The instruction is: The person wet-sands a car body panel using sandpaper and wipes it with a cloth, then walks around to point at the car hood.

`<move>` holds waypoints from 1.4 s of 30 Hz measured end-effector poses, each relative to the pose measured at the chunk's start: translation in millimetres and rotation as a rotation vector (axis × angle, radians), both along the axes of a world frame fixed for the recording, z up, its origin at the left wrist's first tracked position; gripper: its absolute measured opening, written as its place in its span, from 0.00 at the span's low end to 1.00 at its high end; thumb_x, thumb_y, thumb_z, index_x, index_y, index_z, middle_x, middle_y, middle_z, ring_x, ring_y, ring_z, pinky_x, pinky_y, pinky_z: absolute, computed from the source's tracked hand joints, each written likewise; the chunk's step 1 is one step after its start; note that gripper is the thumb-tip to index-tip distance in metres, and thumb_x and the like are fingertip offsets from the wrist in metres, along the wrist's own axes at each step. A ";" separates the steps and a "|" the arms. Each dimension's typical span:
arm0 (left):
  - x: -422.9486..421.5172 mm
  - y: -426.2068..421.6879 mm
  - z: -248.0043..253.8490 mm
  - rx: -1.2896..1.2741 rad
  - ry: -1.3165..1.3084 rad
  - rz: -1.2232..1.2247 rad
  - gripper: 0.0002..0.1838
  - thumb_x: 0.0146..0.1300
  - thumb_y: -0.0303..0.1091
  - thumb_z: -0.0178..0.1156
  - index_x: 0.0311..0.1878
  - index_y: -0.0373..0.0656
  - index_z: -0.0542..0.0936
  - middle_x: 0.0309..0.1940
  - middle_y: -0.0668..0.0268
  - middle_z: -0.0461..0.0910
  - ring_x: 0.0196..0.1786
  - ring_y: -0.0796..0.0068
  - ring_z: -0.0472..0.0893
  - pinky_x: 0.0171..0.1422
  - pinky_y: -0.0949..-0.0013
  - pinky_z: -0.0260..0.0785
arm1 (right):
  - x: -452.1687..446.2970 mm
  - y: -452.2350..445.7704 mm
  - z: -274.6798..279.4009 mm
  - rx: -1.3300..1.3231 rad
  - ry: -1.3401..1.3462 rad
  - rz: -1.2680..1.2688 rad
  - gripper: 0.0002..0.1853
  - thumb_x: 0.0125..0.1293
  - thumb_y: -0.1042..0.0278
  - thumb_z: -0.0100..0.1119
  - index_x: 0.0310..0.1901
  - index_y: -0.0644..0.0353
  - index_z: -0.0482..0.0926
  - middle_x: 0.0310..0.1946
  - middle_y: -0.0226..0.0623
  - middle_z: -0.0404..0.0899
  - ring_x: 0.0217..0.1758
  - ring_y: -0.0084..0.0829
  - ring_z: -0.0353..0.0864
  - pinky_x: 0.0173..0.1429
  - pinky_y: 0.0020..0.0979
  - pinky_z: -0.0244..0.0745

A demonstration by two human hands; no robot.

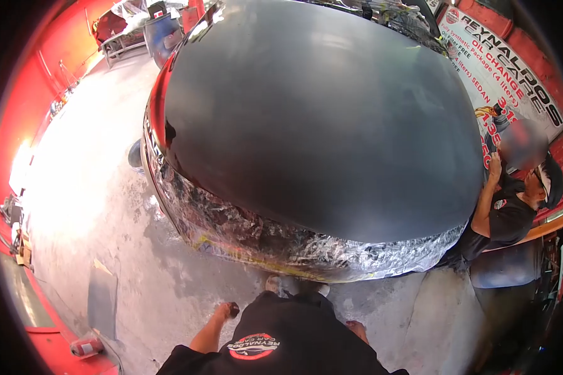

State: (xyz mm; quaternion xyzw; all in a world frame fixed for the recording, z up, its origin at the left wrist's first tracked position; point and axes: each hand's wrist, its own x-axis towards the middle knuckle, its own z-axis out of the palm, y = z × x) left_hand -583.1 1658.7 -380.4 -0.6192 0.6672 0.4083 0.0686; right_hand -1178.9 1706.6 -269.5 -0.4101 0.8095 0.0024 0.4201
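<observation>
A large, smooth dark grey car panel [319, 125] fills the middle of the view, with soft light reflections on it. Crinkled clear plastic film [331, 253] covers the car below its near edge. My left hand [224, 310] hangs low beside my body, short of the car, with fingers curled around something small and dark that I cannot make out. Down at my other side is my right hand [357, 329], also apart from the car. My black shirt and the angle mostly hide its fingers, so its grip is unclear.
Two people stand close together at the car's right side, one a person in a black shirt [513, 219]. A large oil-change sign [500, 69] is behind them. A blue drum [162, 37] stands at the back left. A flat grey sheet [102, 300] lies on the concrete floor [187, 269].
</observation>
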 end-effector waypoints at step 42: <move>-153.6 -262.2 474.5 0.595 0.400 0.408 0.23 0.70 0.37 0.67 0.64 0.38 0.80 0.44 0.59 0.88 0.46 0.70 0.87 0.52 0.66 0.82 | -135.2 -89.1 -76.1 0.237 -0.251 0.179 0.30 0.59 0.45 0.72 0.57 0.58 0.84 0.53 0.54 0.85 0.59 0.51 0.84 0.65 0.44 0.77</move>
